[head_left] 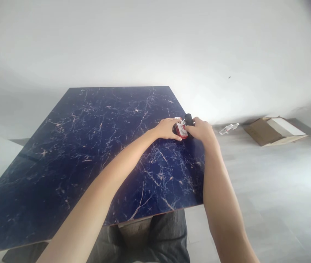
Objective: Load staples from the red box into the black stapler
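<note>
Near the right edge of the dark blue marbled table (89, 153), my left hand (168, 128) grips a small red-and-white box (182, 131), thumb at its near end and fingers at its far end. Close against the box's right side is a black object with a rounded, cylindrical top (188, 119); its exact kind does not show. My right hand (202, 129) closes around that black object from the right, its thumb reaching toward the box. The fingers behind the black object are hidden.
A white wall (117, 44) runs behind the table. On the grey floor to the right lie clear plastic bottles (228, 128) and an open cardboard box (267, 132) with something white in it. My legs (169, 233) are beneath the table's front edge.
</note>
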Demonstrator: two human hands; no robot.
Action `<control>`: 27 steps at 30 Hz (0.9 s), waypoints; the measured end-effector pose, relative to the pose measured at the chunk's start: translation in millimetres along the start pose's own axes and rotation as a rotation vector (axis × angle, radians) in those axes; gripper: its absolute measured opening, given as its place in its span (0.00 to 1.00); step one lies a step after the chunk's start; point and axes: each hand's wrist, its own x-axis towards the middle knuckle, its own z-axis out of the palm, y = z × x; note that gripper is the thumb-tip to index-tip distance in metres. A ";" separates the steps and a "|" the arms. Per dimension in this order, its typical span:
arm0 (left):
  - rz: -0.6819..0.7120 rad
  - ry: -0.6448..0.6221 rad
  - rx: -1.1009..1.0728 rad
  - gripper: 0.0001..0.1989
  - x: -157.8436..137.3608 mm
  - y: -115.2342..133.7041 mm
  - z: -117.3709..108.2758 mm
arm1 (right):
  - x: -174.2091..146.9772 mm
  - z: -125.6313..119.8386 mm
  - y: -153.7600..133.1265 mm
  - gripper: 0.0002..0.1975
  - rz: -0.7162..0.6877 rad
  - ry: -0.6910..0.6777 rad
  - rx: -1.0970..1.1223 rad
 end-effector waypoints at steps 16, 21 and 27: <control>-0.109 -0.076 0.003 0.61 -32.3 9.1 -15.0 | -6.4 -6.0 -7.7 0.34 0.020 0.247 0.204; -0.123 -0.015 0.038 0.44 -120.4 -5.7 -42.4 | -25.0 1.3 -50.8 0.23 -0.292 0.401 0.414; -0.273 0.081 0.174 0.41 -224.1 -48.1 -62.6 | -75.6 58.0 -121.4 0.29 -0.769 0.195 0.348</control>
